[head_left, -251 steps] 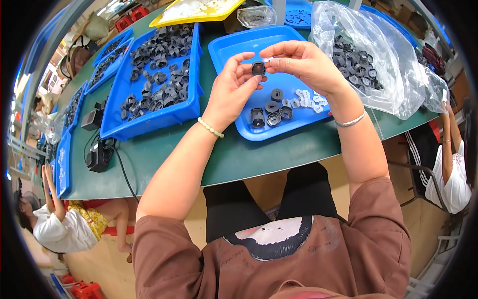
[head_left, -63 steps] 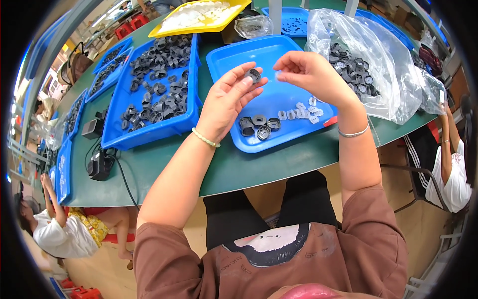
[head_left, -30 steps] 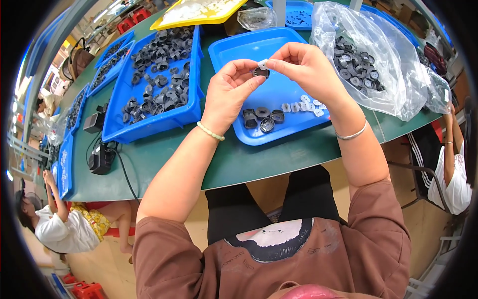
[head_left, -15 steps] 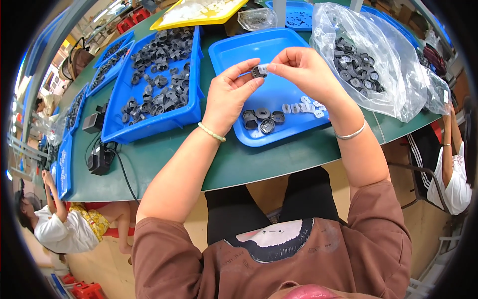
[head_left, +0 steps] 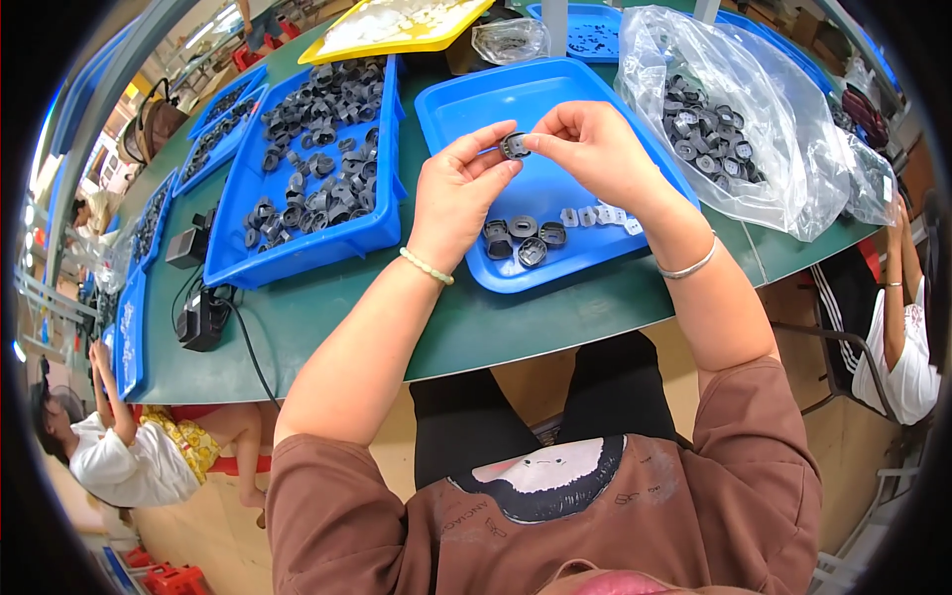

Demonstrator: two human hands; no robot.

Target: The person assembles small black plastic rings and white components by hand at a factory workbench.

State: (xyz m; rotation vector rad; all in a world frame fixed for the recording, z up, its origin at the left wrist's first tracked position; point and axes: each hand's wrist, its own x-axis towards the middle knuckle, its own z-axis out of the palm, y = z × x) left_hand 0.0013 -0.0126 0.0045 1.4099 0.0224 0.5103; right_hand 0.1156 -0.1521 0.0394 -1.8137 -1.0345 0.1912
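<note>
Above the blue tray [head_left: 508,282], my left hand [head_left: 451,193] pinches a small round black plastic part [head_left: 513,147] between thumb and fingers. My right hand [head_left: 600,149] is closed at the other side of that part, its thumb and forefinger pressed against the rim. A pale spot shows on the part's face; whether it is a separate white piece I cannot tell. Below the hands, several loose black plastic parts [head_left: 533,252] lie in the tray. To their right is a row of small white plastic pieces [head_left: 587,215], partly hidden by my right forearm.
A deep blue bin [head_left: 297,260] full of black parts stands at left. On the right sits a clear plastic bag [head_left: 788,164] of similar parts. A yellow tray [head_left: 327,45] is at the back. Black adapters [head_left: 203,319] with a cable lie near the left edge. Co-workers sit on both sides.
The black part has turned so its round face shows. The white piece visible at my right fingertips before no longer stands out. My right hand has shifted slightly, covering more of the white pieces.
</note>
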